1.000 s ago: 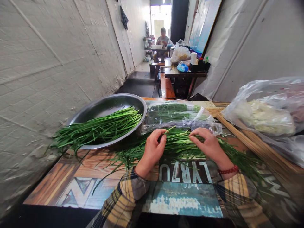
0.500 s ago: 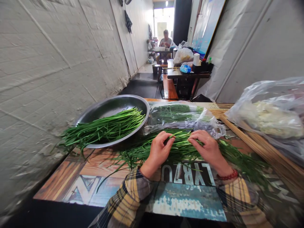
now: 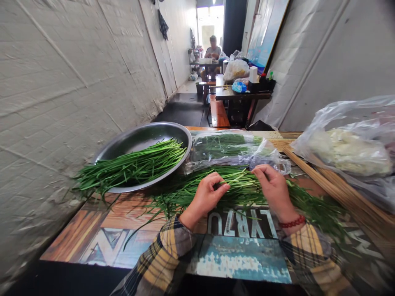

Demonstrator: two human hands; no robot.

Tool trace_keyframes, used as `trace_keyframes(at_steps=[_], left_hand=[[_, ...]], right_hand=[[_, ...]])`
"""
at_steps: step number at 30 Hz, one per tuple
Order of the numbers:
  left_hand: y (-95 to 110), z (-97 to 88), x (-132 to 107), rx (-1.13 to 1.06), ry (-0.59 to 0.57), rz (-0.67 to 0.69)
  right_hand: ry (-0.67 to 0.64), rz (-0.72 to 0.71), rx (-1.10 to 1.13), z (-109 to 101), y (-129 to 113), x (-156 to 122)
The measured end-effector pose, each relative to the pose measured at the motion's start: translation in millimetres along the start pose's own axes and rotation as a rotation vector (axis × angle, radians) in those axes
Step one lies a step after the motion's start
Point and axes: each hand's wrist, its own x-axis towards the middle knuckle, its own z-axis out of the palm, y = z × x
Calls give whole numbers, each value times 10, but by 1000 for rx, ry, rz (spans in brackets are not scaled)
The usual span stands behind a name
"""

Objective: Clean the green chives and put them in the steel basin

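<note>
A loose pile of green chive stalks (image 3: pixel 240 187) lies across the painted wooden table (image 3: pixel 123 230) in front of me. My left hand (image 3: pixel 207 195) is curled, its fingers pinched on a few stalks at the pile's left part. My right hand (image 3: pixel 273 187) rests on the pile a little to the right, fingers bent and pressing stalks; a red bead bracelet is on that wrist. A round metal basin (image 3: pixel 145 137) at the left holds a bundle of chives (image 3: pixel 132 164) that hangs over its rim.
A clear bag of more chives (image 3: pixel 231 150) lies behind the pile. At the right are a plastic bag with pale contents (image 3: pixel 345 150) and a bundle of bamboo skewers (image 3: pixel 336 191). A brick wall runs along the left. Far off, a person sits at another table (image 3: pixel 212 51).
Both hands have shifted slightly along the chive pile, the left one closing tighter on stalks. The view moved a little; nothing else changed.
</note>
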Motion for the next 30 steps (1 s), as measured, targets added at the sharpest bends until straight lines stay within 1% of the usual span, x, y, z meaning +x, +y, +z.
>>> trace_keyframes(at_steps=[1, 3, 8, 11, 14, 17, 20, 22, 24, 25, 27, 30], left_hand=[[0, -3, 0, -1, 5, -2], [-2, -4, -2, 8, 7, -2], [-19, 13, -10, 26, -6, 29], [-24, 23, -17, 47, -21, 72], [-13, 35, -26, 109, -71, 119], [3, 48, -27, 186, -101, 145], [10, 38, -14, 187, -80, 150], [8, 9, -3, 123, -33, 110], [-1, -31, 3, 7, 34, 34], [-8, -50, 5, -64, 66, -13], [-27, -82, 7, -188, 124, -94], [-53, -112, 9, -245, 193, -152]], right_hand=[[4, -1, 3, -22, 17, 9], [-29, -48, 0, -31, 5, 10], [-170, -193, -74, 101, -156, -60], [-162, -268, -124, 157, -197, -92], [-176, -308, -134, 174, -198, -106], [-203, -291, -107, 178, -196, -112], [-159, -161, -72, 138, -163, -92], [-81, -48, -47, 71, -110, -56], [-40, 7, -47, -17, -45, -9], [-59, -3, -64, -59, -15, 16], [-131, -72, -124, -120, 24, 55], [-183, -204, -187, -119, 20, 68]])
